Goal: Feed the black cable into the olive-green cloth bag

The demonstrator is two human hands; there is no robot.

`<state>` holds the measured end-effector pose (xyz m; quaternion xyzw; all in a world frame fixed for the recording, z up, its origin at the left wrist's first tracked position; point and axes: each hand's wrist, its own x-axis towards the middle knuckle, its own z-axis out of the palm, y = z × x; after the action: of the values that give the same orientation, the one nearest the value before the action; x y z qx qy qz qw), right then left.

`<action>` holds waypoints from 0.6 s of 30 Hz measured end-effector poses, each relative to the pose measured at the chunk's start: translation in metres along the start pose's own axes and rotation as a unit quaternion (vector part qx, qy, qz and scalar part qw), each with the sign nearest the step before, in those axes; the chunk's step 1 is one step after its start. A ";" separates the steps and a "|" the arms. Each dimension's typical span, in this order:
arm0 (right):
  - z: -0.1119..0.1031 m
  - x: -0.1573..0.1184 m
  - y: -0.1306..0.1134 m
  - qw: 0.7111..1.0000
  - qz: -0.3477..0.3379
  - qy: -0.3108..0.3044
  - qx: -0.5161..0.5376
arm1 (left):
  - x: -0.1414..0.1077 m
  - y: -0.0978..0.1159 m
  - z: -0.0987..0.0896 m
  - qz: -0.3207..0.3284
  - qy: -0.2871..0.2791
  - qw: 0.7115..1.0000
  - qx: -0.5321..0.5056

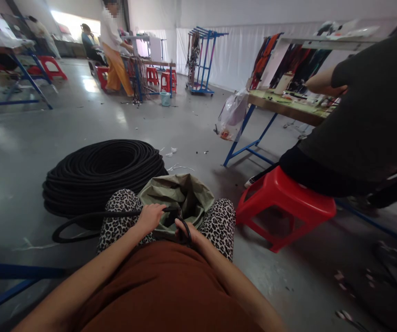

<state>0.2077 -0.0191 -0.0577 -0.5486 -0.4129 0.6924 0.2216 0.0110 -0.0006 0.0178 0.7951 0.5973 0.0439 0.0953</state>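
Note:
My left hand is closed around a thick black cord, whose end sticks out past my fingers over an open sack. In my right hand is a pair of scissors with black loop handles; its blades point toward the cord's end, and I cannot tell whether they touch it. The olive-green sack stands open between my knees, its inside partly in shadow. From my left hand the cord runs left, bends in a loop and goes back toward a large black coil on the floor.
Close on my right, a person in dark clothes sits on a red stool at a worktable. A plastic bag hangs from that table. Blue metal legs stand at my left. A blue rack is farther back.

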 end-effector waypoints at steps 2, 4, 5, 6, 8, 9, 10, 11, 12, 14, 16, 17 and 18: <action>0.000 0.001 0.001 1.000 0.002 0.013 -0.011 | 0.000 -0.001 0.000 0.006 -0.001 1.000 0.001; 0.001 0.001 0.002 1.000 0.009 0.026 -0.009 | 0.001 -0.002 0.001 0.011 -0.003 1.000 0.002; 0.002 0.001 0.002 0.999 0.014 0.029 -0.002 | 0.001 -0.003 0.002 0.012 -0.006 1.000 0.004; 0.003 0.001 0.002 0.999 0.020 0.030 0.007 | 0.001 -0.003 0.002 0.013 -0.008 1.000 0.006; 0.006 0.000 0.001 0.999 0.030 0.034 0.022 | 0.001 -0.003 0.003 0.012 -0.010 1.000 0.010; 0.007 -0.001 0.001 0.998 0.033 0.037 0.027 | 0.002 -0.003 0.003 0.012 -0.011 1.000 0.011; 0.007 -0.002 0.000 0.998 0.036 0.040 0.032 | 0.002 -0.003 0.003 0.011 -0.010 1.000 0.011; 0.008 -0.002 0.000 0.998 0.037 0.045 0.036 | 0.002 -0.003 0.003 0.011 -0.009 1.000 0.011; 0.008 -0.002 0.000 0.997 0.038 0.047 0.040 | 0.003 -0.002 0.003 0.010 -0.008 1.000 0.010; 0.008 -0.001 0.000 0.997 0.036 0.047 0.047 | 0.003 -0.002 0.002 0.011 -0.007 1.000 0.009; 0.007 0.000 0.000 0.998 0.034 0.041 0.046 | 0.003 -0.002 0.001 0.014 -0.008 1.000 0.006; 0.007 0.000 0.000 0.998 0.033 0.037 0.043 | 0.003 -0.002 0.000 0.016 -0.009 1.000 0.005; 0.006 0.000 0.000 0.998 0.034 0.034 0.039 | 0.003 -0.002 -0.001 0.018 -0.009 1.000 0.004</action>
<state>0.2018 -0.0211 -0.0571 -0.5764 -0.3589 0.6962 0.2329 0.0102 0.0025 0.0179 0.8062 0.5825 0.0362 0.0972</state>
